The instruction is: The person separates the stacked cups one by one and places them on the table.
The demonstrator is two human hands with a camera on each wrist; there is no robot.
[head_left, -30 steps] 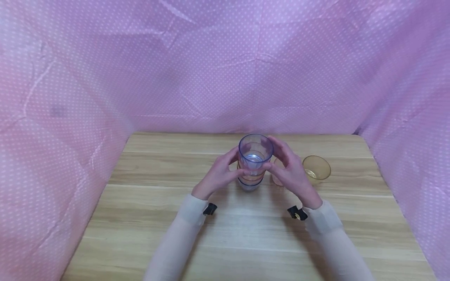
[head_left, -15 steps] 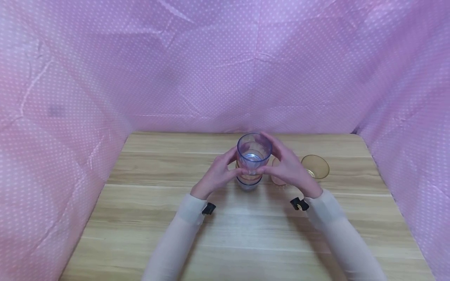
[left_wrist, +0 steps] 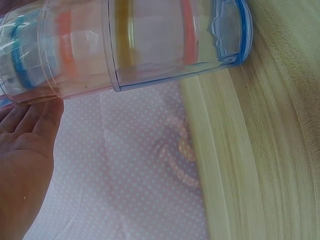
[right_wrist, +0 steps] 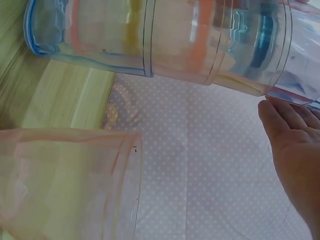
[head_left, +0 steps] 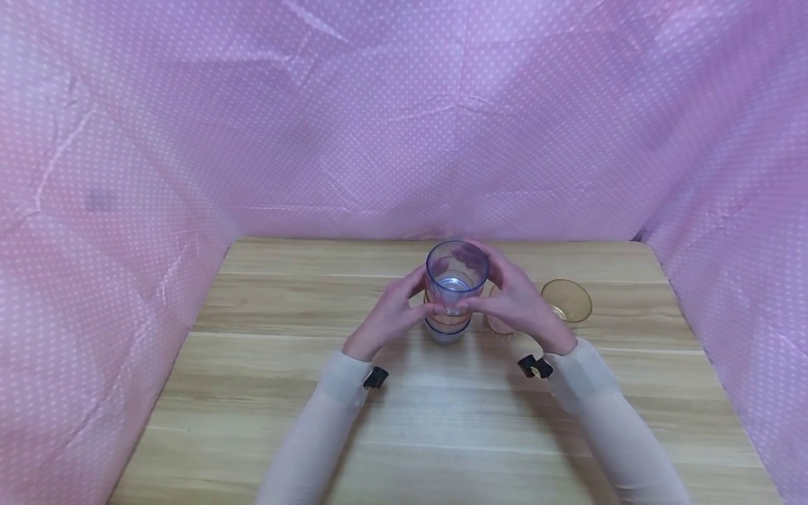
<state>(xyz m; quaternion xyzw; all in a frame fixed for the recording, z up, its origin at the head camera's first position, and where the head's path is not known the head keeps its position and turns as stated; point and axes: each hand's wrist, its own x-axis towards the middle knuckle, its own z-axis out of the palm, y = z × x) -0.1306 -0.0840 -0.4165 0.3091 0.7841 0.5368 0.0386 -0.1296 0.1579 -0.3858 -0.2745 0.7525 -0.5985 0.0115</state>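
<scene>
A stack of nested clear plastic cups [head_left: 447, 327] stands upright on the table, tinted blue, pinkish and yellow. On top sits a blue-rimmed cup [head_left: 454, 284]. My left hand [head_left: 394, 312] grips the upper part of the stack from the left, thumb across the front. From the right, my right hand [head_left: 520, 301] holds the top cup, its thumb in front and its fingers behind. The left wrist view shows the stack [left_wrist: 150, 40] lying sideways in the picture, with left fingers [left_wrist: 47, 117] against an upper cup. Right fingers [right_wrist: 275, 117] touch the top cup in the right wrist view.
A pink cup [head_left: 500, 321] stands just right of the stack, partly behind my right hand; it looms close in the right wrist view. Farther right is an amber cup [head_left: 571, 301]. A pink dotted curtain [head_left: 353, 140] surrounds the back and sides of the wooden table [head_left: 435, 435].
Over the last second my right hand shifted slightly left, and its thumb slid farther across the front of the top cup. The left hand and the stack have hardly moved.
</scene>
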